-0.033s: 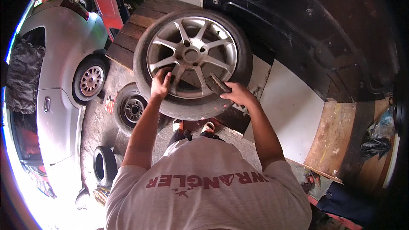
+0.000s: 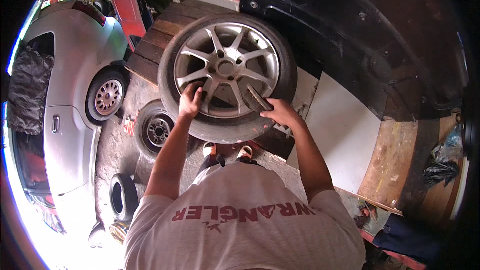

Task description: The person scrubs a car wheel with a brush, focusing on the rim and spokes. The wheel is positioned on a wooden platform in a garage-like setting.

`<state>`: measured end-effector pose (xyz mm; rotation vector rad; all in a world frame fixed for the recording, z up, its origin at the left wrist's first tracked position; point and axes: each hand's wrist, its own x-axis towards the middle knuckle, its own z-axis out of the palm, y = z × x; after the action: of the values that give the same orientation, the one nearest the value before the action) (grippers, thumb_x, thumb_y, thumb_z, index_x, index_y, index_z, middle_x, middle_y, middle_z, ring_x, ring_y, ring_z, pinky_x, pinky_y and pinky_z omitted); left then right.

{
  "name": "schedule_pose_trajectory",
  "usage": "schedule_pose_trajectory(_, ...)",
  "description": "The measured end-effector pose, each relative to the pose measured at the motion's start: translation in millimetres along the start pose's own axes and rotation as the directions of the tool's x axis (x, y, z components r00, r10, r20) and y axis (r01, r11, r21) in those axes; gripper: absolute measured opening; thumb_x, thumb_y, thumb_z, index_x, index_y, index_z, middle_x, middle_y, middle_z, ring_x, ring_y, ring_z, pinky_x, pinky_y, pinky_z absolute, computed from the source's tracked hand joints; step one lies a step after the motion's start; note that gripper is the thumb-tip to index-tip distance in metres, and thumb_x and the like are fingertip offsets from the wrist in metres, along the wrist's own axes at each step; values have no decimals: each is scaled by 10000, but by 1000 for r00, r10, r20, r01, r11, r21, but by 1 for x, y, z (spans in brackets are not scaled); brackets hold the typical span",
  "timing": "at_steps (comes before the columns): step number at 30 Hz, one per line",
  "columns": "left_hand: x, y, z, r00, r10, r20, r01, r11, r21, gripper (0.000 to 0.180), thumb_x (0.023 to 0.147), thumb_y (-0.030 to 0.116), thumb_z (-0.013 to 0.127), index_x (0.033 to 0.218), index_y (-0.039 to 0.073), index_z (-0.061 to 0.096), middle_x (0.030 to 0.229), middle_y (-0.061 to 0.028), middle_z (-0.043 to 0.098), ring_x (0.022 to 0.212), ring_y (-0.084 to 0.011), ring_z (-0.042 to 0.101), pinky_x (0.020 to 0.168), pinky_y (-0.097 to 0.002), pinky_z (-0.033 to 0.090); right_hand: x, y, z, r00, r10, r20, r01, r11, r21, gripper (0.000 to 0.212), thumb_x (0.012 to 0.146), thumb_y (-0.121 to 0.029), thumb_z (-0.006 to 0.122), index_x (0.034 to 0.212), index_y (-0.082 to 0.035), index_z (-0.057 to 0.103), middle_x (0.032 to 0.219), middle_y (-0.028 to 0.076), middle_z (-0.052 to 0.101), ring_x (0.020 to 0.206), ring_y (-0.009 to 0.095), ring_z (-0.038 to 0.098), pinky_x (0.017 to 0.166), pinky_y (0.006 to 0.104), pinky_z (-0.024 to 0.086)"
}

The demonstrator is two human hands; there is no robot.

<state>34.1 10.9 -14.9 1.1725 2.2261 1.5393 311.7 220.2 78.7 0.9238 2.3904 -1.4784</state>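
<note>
A multi-spoke silver alloy wheel [image 2: 226, 67] with a black tire [image 2: 225, 130] around it lies face up on a wooden plank surface in front of me. My left hand [image 2: 190, 101] grips the lower left of the wheel, its fingers reaching in between the spokes and partly hidden there. In my right hand [image 2: 281, 112] is a narrow, worn brush [image 2: 258, 98], held over the lower right spokes and pointing toward the hub. Whether its bristles touch the metal I cannot tell.
A silver car [image 2: 75, 95] stands at the left. On the floor lie another wheel [image 2: 156, 131] and a loose tire [image 2: 123, 195]. A large black panel [image 2: 350, 35] fills the upper right, above a white board [image 2: 340, 130]. The planks [image 2: 150, 52] show behind the wheel.
The brush in my right hand has turned slightly and now appears thinner, more edge-on. My left hand keeps its grip on the wheel.
</note>
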Motion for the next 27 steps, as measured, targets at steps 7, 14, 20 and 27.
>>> schedule_pose_trajectory(7, 22, -6, 4, 997, -35, -67, 37, 999, 20, 312, 921, 274, 626, 1110, 25, 632, 1122, -162, 647, 1093, -353, 599, 966, -408, 456, 37, -6, 10, 911, -24, -411, -69, 975, -211, 513, 912, -369, 575, 1191, 59, 525, 1124, 316, 618, 1050, 461, 606, 879, 512, 484)
schedule_pose_trajectory(14, 70, -19, -19, 1000, 9, 8, -11, 950, 311, 523, 896, 401, 653, 1263, 37, 568, 1282, -197, 589, 1251, -366, 522, 1045, -439, 414, 93, -30, 15, 756, -282, -590, -69, 863, -501, 529, 857, -362, 687, 1113, 67, 512, 1122, 304, 612, 1046, 461, 595, 895, 505, 477)
schedule_pose_trajectory(20, 86, -26, -27, 939, -96, 329, -86, 863, 497, 575, 905, 501, 600, 1273, 59, 579, 1200, -196, 641, 1173, -346, 576, 1071, -441, 371, 133, -8, 17, 837, -95, -538, -175, 887, -428, 671, 856, -418, 703, 1283, 51, 486, 1171, 283, 618, 1101, 419, 604, 928, 467, 493)
schedule_pose_trajectory(27, 85, -45, -18, 917, -74, 393, -155, 840, 520, 446, 937, 458, 561, 1165, 77, 596, 1104, -119, 680, 1123, -295, 607, 1114, -502, 303, 130, -18, 11, 887, -19, -462, -235, 842, -486, 631, 864, -466, 678, 1252, 2, 508, 1001, 244, 683, 946, 412, 667, 827, 490, 526)
